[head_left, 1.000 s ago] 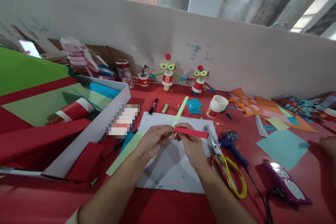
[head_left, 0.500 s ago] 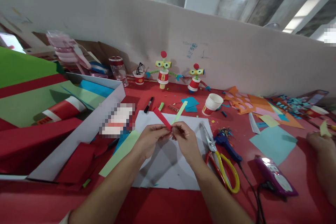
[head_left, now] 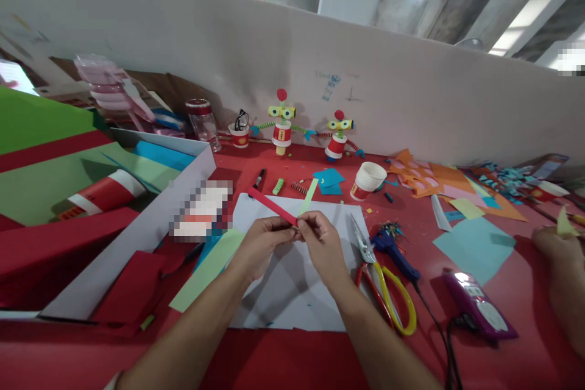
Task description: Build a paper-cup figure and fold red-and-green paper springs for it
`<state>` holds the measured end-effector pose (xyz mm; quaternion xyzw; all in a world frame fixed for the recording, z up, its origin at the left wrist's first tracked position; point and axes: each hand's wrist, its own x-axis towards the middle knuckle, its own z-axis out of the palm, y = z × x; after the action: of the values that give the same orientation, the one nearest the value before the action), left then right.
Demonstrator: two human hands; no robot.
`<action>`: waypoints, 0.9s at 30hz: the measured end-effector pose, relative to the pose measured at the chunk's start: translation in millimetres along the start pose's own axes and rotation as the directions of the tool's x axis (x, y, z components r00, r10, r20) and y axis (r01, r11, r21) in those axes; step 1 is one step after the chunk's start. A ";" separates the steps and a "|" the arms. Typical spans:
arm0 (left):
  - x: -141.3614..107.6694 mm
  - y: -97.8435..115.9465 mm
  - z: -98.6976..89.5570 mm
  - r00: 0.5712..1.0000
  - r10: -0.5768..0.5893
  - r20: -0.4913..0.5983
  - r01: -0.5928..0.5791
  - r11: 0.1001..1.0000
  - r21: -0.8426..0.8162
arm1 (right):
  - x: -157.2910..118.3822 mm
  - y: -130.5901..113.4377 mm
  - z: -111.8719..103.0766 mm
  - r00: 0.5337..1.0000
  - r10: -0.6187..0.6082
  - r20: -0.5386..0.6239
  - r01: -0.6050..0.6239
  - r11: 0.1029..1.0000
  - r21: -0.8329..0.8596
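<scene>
Red paper strip (head_left: pixel 273 205) and green paper strip (head_left: pixel 311 194) meet at your fingertips, raised over the middle of the white sheet (head_left: pixel 297 298). From the head camera, taking that meeting point as the dial's centre, the red one runs out toward ten o'clock and the green one toward one o'clock. Your left hand (head_left: pixel 262 244) has its thumb and fingers closed on the near end of the red strip; your right hand (head_left: pixel 322 241) pinches the same end from the other side, thumb on top. The grip looks meant to keep the small join from slipping (how the layers sit beneath your thumbs is hidden).

At twelve o'clock lies a dark coil (head_left: pixel 299 188), and at eleven a green coil (head_left: pixel 278 185), with the black marker (head_left: pixel 260 178) farther out. Two paper-cup figures (head_left: pixel 282 133) stand before the wall near twelve and one, probably to stay out of your arms' way. Stacked cups (head_left: pixel 368 178) are at two. At four, the scissors (head_left: pixel 364 250) lie with handles toward you, seemingly for an easy right-hand reach, and the glue gun (head_left: pixel 402 256) rests just beyond. At nine stands the box (head_left: pixel 137 225); at three, well apart, is a co-worker's hand (head_left: pixel 555 250).
</scene>
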<state>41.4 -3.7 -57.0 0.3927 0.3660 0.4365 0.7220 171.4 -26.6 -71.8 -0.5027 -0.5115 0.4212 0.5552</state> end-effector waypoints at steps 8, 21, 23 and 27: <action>1.8 -9.6 3.3 0.994 0.016 -0.111 -0.020 0.999 -0.030 | -3.8 3.3 5.5 0.996 -0.022 -0.083 0.021 1.000 -0.009; 7.3 -13.3 0.1 0.969 -0.039 -0.245 0.002 0.989 -0.148 | -3.9 -1.9 5.7 0.996 0.077 0.051 -0.076 0.997 -0.004; 6.9 -13.5 -1.1 0.976 -0.030 -0.217 -0.004 0.988 -0.157 | -4.3 -3.8 5.1 0.995 0.065 0.072 -0.062 0.997 -0.044; 4.6 -13.0 -0.3 0.995 -0.008 -0.099 -0.012 0.981 -0.196 | -3.4 -4.1 3.5 0.994 0.084 0.069 -0.081 0.996 -0.046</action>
<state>47.2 -3.5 -69.4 0.2977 0.3563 0.4904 0.7375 167.3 -30.1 -68.3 -0.5198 -0.5189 0.4502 0.5078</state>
